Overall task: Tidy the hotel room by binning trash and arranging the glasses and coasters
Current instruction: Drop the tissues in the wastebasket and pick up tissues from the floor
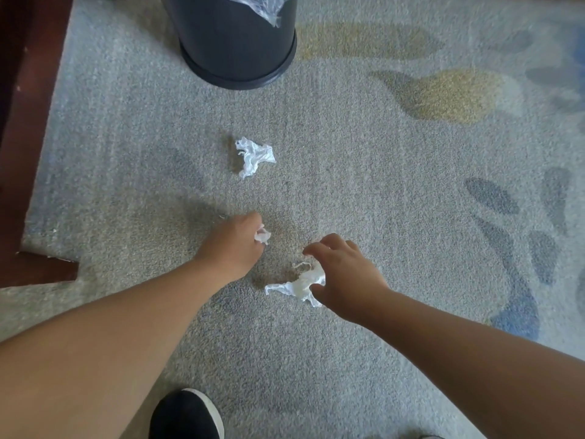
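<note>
Three crumpled white tissues are in view on the grey carpet. My left hand (pixel 235 245) grips a small tissue wad (pixel 262 237), which sticks out past its curled fingers. My right hand (pixel 343 274) hovers with spread, bent fingers over a second tissue (pixel 297 286); its thumb touches the tissue's near edge. A third tissue (pixel 254 155) lies loose farther ahead. The black waste bin (pixel 237 49) with a clear plastic liner (pixel 259 6) stands at the top of the view, beyond the tissues.
The patterned carpet (pixel 411 185) has yellow, blue and dark grey patches to the right. Dark wooden furniture (pixel 28 90) borders the left edge. My black shoe (pixel 186 416) shows at the bottom.
</note>
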{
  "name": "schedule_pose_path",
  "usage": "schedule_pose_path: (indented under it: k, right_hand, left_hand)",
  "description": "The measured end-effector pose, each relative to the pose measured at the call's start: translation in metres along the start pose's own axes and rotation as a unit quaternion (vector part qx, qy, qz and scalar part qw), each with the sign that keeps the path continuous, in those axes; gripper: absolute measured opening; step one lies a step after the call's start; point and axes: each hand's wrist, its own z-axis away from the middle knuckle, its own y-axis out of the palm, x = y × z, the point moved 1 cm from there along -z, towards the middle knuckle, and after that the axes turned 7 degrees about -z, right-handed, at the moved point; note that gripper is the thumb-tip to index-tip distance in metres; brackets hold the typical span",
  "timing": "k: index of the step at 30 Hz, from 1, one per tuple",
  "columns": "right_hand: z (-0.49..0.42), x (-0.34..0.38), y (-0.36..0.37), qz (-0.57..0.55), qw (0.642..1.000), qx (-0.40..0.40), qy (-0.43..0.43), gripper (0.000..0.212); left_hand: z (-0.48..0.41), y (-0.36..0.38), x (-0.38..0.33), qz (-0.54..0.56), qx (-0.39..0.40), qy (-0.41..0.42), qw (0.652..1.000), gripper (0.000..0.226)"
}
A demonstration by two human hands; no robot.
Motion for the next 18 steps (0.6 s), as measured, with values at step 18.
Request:
schedule_pose_path:
  k: [18]
  right_hand:
    - [-0.019, 0.004, 0.044, 0.044, 0.999, 0.030, -0.007, 0.050]
  left_hand:
    - [0.006, -0.026, 0.002, 0.064, -0.047, 0.032, 0.996, 0.029]
